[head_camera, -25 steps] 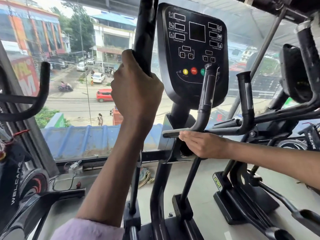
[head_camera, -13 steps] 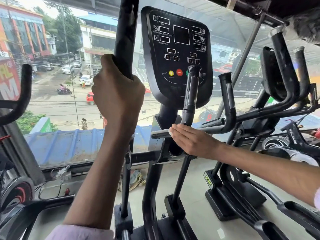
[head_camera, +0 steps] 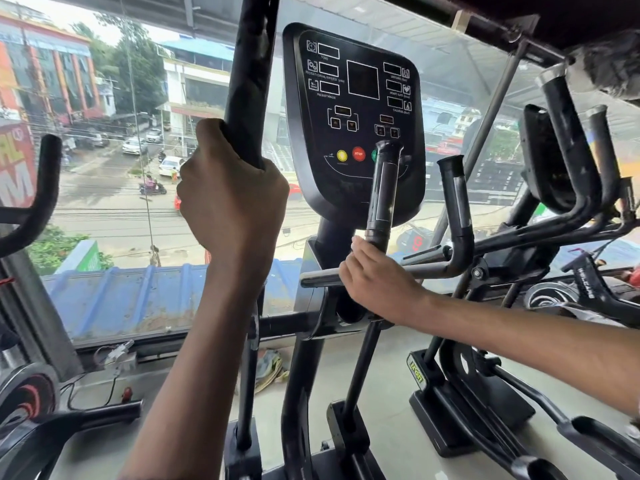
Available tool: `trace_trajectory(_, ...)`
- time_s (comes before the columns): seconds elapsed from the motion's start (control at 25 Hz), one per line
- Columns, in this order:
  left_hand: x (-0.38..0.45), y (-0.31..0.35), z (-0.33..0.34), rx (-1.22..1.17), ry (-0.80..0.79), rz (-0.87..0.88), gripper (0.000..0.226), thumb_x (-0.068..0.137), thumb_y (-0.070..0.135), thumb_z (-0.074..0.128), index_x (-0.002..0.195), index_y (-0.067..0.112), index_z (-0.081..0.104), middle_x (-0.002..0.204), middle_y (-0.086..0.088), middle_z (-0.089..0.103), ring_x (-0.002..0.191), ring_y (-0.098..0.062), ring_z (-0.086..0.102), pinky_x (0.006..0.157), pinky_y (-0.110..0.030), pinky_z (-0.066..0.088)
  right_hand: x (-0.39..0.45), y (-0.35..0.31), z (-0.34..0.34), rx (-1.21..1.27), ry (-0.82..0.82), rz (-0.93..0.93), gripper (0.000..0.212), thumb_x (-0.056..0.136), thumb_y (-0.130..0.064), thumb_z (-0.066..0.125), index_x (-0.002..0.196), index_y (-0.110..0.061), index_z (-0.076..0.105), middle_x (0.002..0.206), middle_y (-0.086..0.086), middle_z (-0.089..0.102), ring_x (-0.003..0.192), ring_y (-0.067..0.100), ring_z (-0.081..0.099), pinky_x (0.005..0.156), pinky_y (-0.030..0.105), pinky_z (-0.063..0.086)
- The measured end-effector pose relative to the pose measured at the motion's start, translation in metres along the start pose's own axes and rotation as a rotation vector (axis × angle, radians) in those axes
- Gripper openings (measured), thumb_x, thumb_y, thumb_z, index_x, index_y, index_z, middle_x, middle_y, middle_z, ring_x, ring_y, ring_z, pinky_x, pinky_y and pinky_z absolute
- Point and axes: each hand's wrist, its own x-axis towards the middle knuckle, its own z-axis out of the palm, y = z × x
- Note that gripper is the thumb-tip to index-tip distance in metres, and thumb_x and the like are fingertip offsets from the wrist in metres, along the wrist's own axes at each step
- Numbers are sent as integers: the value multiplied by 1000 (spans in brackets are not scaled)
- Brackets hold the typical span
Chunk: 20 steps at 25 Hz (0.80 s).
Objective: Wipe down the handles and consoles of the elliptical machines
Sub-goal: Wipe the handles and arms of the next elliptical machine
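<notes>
An upstairs gym is looking out over a busy street through a wall of glass. Black cardio machines are standing side by side on a pale floor: an elliptical with a button-covered console showing readouts labelled resistance and heart rate, a red stop button glowing near its base, and long upright handles. A second elliptical is sitting just to the right, and an exercise bike flywheel is showing at lower left. Below the window, cars and a motorbike are moving along the road, placing the room on an upper storey.
</notes>
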Motion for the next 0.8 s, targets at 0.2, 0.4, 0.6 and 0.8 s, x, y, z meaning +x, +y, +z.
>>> trace_trajectory(0.2, 0, 2, -1, 3, 5, 2, 30, 78, 16, 52, 107, 13, 55, 92, -10, 67, 80, -38, 52, 66, -36, 33, 11, 16, -9, 87, 4, -172, 34, 83, 11, 35, 86, -6, 65, 71, 10, 64, 66, 29, 60, 113, 51, 36)
trace_trajectory(0.4, -4, 5, -1, 6, 21, -39, 30, 81, 17, 53, 111, 13, 55, 96, -10, 67, 78, -31, 42, 67, -35, 30, -26, 62, 0, 78, 152, -266, 26, 100, 9, 35, 107, -1, 58, 102, 16, 66, 98, 35, 63, 114, 50, 35)
trace_trajectory(0.6, -4, 4, -3, -15, 14, -22, 30, 80, 17, 54, 109, 12, 55, 94, -11, 67, 76, -31, 43, 66, -34, 31, 28, 25, -21, 182, -236, -114, 26, 82, 3, 39, 83, -10, 62, 70, 4, 66, 63, 25, 58, 105, 47, 39)
trace_trajectory(0.8, -5, 4, -3, -9, 26, -5, 31, 79, 17, 54, 110, 12, 56, 96, -12, 68, 85, -39, 55, 66, -34, 32, -11, 23, -12, 320, 94, 59, 29, 91, 8, 40, 89, -9, 64, 80, 7, 65, 82, 28, 63, 113, 47, 36)
